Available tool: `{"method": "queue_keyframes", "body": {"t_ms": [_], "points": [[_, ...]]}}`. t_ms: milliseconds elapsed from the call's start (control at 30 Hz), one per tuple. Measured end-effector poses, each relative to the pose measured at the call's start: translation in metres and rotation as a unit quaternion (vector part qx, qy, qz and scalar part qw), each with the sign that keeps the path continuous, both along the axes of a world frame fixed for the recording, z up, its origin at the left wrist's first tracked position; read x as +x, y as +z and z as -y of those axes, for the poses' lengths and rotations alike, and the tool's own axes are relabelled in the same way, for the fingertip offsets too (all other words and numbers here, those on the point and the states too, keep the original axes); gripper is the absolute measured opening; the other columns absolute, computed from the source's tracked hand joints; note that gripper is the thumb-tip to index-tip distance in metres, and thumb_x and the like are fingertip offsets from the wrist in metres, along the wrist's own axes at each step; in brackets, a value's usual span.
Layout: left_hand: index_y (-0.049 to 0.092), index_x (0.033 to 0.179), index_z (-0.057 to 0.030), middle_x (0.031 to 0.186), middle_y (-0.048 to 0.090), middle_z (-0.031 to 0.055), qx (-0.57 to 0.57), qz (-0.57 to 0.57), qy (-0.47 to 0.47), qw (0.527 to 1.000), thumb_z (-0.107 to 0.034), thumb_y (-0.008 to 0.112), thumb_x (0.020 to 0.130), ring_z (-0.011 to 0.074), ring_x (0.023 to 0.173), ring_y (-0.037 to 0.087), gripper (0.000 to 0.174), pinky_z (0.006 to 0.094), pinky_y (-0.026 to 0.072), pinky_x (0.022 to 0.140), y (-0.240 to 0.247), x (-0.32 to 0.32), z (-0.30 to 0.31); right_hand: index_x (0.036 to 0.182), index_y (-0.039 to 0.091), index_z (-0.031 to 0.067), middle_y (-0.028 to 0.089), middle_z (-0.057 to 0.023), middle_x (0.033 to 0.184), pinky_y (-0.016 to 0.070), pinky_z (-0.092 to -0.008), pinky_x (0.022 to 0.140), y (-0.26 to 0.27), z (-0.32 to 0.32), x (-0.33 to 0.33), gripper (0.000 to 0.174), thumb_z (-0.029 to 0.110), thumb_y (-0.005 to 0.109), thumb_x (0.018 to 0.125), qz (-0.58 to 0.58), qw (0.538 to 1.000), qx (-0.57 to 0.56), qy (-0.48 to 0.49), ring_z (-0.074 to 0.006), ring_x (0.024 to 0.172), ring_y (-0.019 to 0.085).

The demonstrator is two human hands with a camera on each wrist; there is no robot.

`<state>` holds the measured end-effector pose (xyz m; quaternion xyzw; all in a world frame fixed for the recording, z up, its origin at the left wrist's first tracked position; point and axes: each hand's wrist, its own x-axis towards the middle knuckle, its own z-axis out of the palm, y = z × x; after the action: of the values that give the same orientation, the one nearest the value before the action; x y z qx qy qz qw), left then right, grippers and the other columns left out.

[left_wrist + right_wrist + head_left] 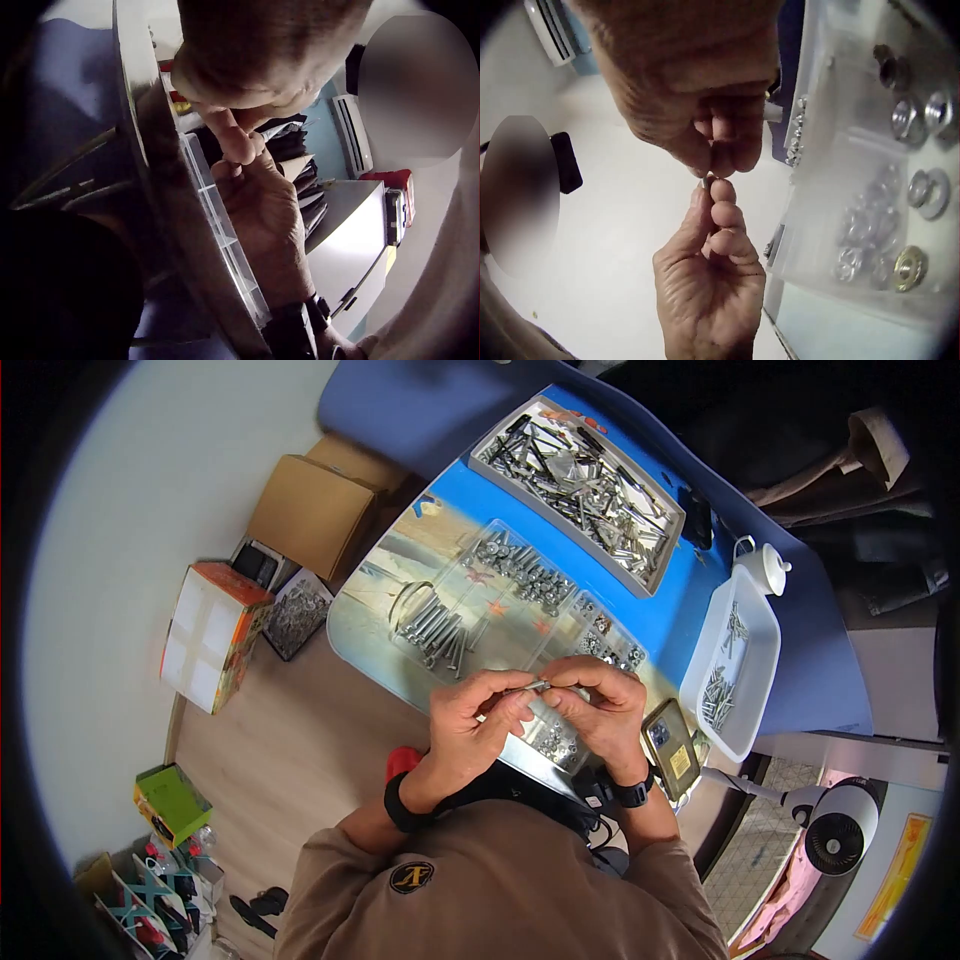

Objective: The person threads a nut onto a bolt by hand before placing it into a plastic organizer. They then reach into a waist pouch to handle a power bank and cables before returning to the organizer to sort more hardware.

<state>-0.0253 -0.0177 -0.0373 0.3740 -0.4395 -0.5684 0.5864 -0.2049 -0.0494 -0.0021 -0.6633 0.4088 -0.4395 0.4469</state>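
Note:
Over the table's near edge, a small silver metal fastener [541, 686] sits between the fingertips of both hands. My left hand [472, 722] pinches it from the left with thumb and index finger. From the other side, my right hand [605, 710] pinches its end, and the fingertips of both hands meet. In the right wrist view only a sliver of the metal shows above the left thumb [696, 214]; the fingers hide the rest. Just beneath the hands is a clear compartment box [555, 745] with small hardware, seen closer as nuts and washers [928, 193].
Long bolts [435, 630] and more bolts and nuts lie in clear trays beyond the hands. A shallow box [650, 585] of mixed hardware stands at the back. On the right are a white tray [770, 660] with screws, a phone [672, 745] and a white teapot [766, 570].

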Motion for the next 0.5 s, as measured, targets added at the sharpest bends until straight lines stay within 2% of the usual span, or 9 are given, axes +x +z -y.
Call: {"method": "queue_keyframes", "body": {"t_ms": [67,167,233,267,333,500], "points": [[0.064,0.113,0.0043,0.091,0.071,0.0112,-0.034,0.031,0.001,0.999,-0.002,0.063,0.096,0.0129,0.073,0.069,0.018,0.0237,0.0561,0.060,-0.003,-0.001,0.000,0.094,0.070,-0.0016,0.073,-0.0141,0.096,0.0545,-0.0341,0.082,0.000,0.002,0.000,0.015,0.001,0.079,0.082,-0.002,1.000,0.004,-0.001,-0.0227,0.091,0.070],[0.065,0.109,0.0034,0.090,0.071,0.0114,-0.059,0.078,0.028,0.995,-0.005,0.064,0.096,0.0135,0.073,0.069,0.015,0.0245,0.0550,0.062,-0.005,-0.003,0.002,0.094,0.072,0.0013,0.074,-0.0119,0.095,0.0558,-0.0329,0.080,-0.001,0.005,0.000,0.014,-0.001,0.078,0.081,-0.004,1.000,-0.009,-0.002,-0.0224,0.091,0.071],[0.065,0.107,0.0019,0.089,0.071,0.0113,-0.145,0.192,0.070,0.968,-0.008,0.066,0.096,0.0145,0.073,0.069,0.014,0.0261,0.0535,0.064,-0.003,-0.001,0.007,0.094,0.072,0.0016,0.074,-0.0118,0.095,0.0559,-0.0332,0.080,0.001,0.007,0.000,0.014,0.000,0.078,0.082,-0.006,1.000,-0.018,0.004,-0.0226,0.091,0.072],[0.065,0.107,0.0019,0.089,0.071,0.0113,-0.144,0.193,0.072,0.968,-0.008,0.066,0.096,0.0145,0.073,0.069,0.014,0.0261,0.0535,0.064,-0.003,-0.002,0.008,0.094,0.072,0.0019,0.074,-0.0116,0.094,0.0561,-0.0335,0.080,0.001,0.008,0.000,0.014,0.000,0.078,0.082,-0.009,1.000,-0.028,0.008,-0.0229,0.090,0.072],[0.064,0.102,-0.0025,0.081,0.066,0.0116,-0.154,0.198,0.100,0.963,-0.005,0.067,0.093,0.0218,0.063,0.065,0.010,0.0311,0.0492,0.056,-0.002,-0.006,0.009,0.093,0.072,0.0021,0.074,-0.0114,0.094,0.0562,-0.0334,0.080,0.002,0.009,0.001,0.013,0.001,0.078,0.082,-0.012,1.000,-0.026,0.012,-0.0230,0.090,0.072],[0.063,0.103,-0.0027,0.079,0.064,0.0110,-0.175,0.213,0.112,0.955,-0.005,0.066,0.093,0.0231,0.062,0.064,0.010,0.0321,0.0487,0.055,-0.004,-0.006,0.012,0.093,0.072,0.0026,0.074,-0.0108,0.093,0.0567,-0.0331,0.079,0.000,0.014,0.001,0.012,0.002,0.078,0.082,-0.017,0.999,-0.042,0.025,-0.0232,0.090,0.072]]}}
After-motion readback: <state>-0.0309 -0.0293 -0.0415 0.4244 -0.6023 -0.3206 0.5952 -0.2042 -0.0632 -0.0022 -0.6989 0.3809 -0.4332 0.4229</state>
